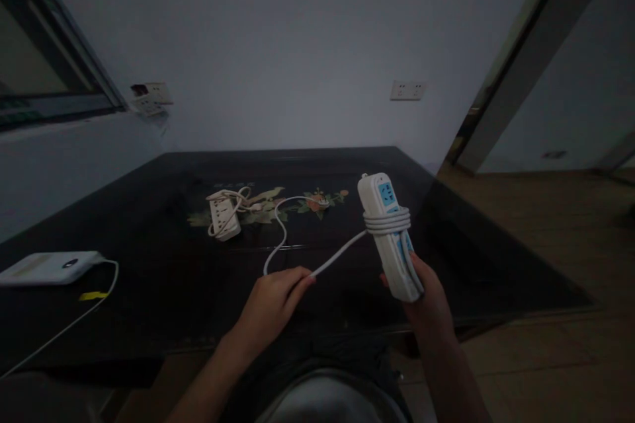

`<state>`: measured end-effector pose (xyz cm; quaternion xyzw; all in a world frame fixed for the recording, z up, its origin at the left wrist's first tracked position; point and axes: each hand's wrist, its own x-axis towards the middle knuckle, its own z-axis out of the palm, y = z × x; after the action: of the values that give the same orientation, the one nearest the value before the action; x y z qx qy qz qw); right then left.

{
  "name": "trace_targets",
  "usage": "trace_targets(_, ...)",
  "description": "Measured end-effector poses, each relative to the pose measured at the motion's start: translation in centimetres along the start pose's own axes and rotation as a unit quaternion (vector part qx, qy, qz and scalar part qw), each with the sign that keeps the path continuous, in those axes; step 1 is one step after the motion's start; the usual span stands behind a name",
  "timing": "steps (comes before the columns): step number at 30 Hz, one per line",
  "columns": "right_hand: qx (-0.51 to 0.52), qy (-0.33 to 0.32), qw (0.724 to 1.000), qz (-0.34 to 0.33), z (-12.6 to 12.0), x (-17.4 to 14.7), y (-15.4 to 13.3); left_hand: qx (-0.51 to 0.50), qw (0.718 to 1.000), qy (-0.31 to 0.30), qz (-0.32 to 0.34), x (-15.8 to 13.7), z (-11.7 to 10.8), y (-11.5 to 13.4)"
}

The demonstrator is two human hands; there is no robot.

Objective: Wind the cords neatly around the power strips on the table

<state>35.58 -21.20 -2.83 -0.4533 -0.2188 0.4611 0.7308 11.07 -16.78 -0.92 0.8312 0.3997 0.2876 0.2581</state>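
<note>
My right hand (430, 291) grips the lower end of a white power strip (373, 197) with blue socket faces, held tilted above the dark table. Several turns of its white cord (342, 252) are wrapped around the strip's middle. From there the cord runs left to my left hand (272, 297), whose thumb and fingers are closed on it. Beyond that hand the cord curves back over the table, ending at a plug (323, 203) on the flower pattern. A second, smaller power strip (228, 228) lies to the left with its own cord looped around it.
The black table (317, 164) stands against a pale wall. At the left edge sits a white box-shaped device (49, 268) with a thin cable, beside a yellow strip (93, 295). A wall socket (407, 90) is at the back right, and another loose-looking one (157, 93) at the left.
</note>
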Motion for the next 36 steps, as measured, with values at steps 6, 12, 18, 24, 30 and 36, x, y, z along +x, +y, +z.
trace_targets(6, -0.009, 0.031, 0.999, -0.026, -1.3, 1.3, -0.2, 0.116, 0.979, 0.086, 0.145, -1.5, 0.0, 0.5)
trace_targets(12, -0.061, 0.011, 0.998, -0.014, -2.2, 1.6, 0.7, 0.213, 0.933, 0.114, 0.267, -1.7, -1.6, 2.3)
trace_targets(18, -0.191, -0.032, 0.981, 0.019, -4.0, 1.3, 0.3, 0.276, 0.887, 0.1, 0.356, 0.5, -3.4, 4.8)
trace_targets(24, -0.38, -0.122, 0.916, -0.027, -3.5, 1.7, -1.1, 0.284, 0.864, 0.068, 0.411, 2.6, -4.6, 7.1)
trace_targets(30, -0.474, -0.339, 0.811, -0.052, -0.2, 0.4, -2.9, 0.208, 0.906, -0.047, 0.366, 5.9, -6.5, 7.6)
trace_targets(36, -0.542, -0.413, 0.721, -0.13, 2.3, -0.5, -4.5, 0.077, 0.945, -0.104, 0.301, 9.8, -6.8, 6.1)
